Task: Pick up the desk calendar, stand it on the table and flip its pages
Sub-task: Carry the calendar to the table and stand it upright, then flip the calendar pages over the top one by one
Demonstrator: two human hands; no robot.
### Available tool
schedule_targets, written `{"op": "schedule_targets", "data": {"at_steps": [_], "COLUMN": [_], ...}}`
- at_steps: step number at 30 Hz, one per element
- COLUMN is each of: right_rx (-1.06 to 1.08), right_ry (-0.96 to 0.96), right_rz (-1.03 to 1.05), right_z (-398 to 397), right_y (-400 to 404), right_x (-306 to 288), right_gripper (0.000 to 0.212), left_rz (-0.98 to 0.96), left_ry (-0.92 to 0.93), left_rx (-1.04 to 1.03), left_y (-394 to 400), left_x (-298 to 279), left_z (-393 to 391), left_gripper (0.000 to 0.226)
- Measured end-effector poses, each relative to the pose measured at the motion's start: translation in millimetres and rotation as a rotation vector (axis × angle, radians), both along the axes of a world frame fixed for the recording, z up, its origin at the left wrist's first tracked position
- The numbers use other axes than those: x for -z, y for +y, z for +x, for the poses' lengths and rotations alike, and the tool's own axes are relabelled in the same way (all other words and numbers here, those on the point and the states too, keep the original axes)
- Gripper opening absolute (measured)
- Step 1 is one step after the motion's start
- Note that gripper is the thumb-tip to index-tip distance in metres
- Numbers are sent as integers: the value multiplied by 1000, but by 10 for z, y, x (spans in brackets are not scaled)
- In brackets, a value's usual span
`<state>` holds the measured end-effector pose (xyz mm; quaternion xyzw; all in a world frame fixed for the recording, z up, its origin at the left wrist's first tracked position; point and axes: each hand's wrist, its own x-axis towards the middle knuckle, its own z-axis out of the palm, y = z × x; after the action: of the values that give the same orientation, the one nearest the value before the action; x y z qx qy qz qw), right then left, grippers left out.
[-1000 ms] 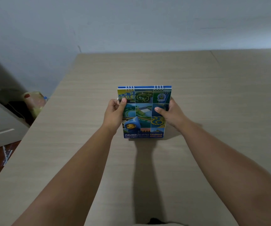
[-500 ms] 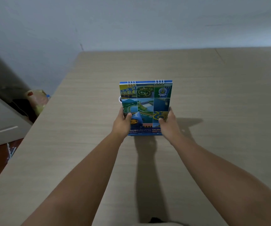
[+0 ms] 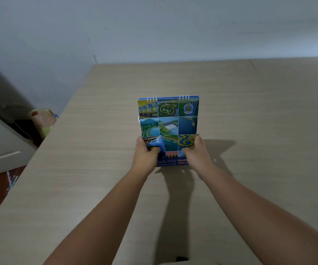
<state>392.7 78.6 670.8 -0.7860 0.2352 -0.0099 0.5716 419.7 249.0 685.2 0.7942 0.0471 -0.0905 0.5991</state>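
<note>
you held the desk calendar (image 3: 168, 129) upright on the surface (image 3: 250, 121).
your left hand (image 3: 144, 153) and right hand (image 3: 197, 153) clasped its lower corners, thumbs over the cover, probably to settle its base, spiral on top.

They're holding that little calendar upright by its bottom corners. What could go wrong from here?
Two things, I'd guess. Both hands, left and right, hold only the lower corners of the calendar, so its tall upper part may tip backward or forward on release, unless its base is spread behind, which cannot be seen here. Also, the wire rings sit at the top, far from either grip, so flipping a page means freeing one hand, and the calendar may slide on the smooth table.
</note>
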Motion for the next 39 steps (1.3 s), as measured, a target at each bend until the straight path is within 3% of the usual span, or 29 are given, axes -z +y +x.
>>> {"op": "schedule_targets", "data": {"at_steps": [3,6,8,12,15,18,22,27,29,32,37,39], "right_rx": [-11,-14,-26,-168,-116,7,-89,-51,-59,-57,-32,-4], "right_ry": [-17,-52,-110,-358,-553,-584,-185,-116,-79,-92,-106,-115], "right_rz": [49,180,322,656,477,196,169,161,137,136,154,159], "right_z": [-106,-257,-323,-280,3,452,662,584,558,472,374,356], "right_y": [-40,-170,-271,-469,-550,-555,-394,-324,-296,-226,-49,2], "right_x": [-157,-459,-738,-1378,-1739,-1875,-1250,-760,-699,-572,-343,-324], "right_gripper": [30,13,23,45,31,25,63,57,46,31,56,58], "left_rz": [40,-83,-202,-467,-641,-628,-191,101,110,-61,-215,-224], "left_ry": [-4,33,25,-72,-127,-283,-279,-129,-39,70,8,1], "left_rx": [-15,-45,-20,128,136,80,-80,-103,-50,-22,-124,-65], "left_y": [125,330,482,585,431,238,-11,19,42,53,58,70], "left_x": [-192,-509,-808,-1489,-1951,-2412,-2232,-1570,-1297,-893,-510,-450], "left_z": [-70,-121,-126,-15,273,687,1081,1255,1204,1037,840,804], "left_gripper": [43,44,49,25,26,22,20,31,35,50,60,58]}}
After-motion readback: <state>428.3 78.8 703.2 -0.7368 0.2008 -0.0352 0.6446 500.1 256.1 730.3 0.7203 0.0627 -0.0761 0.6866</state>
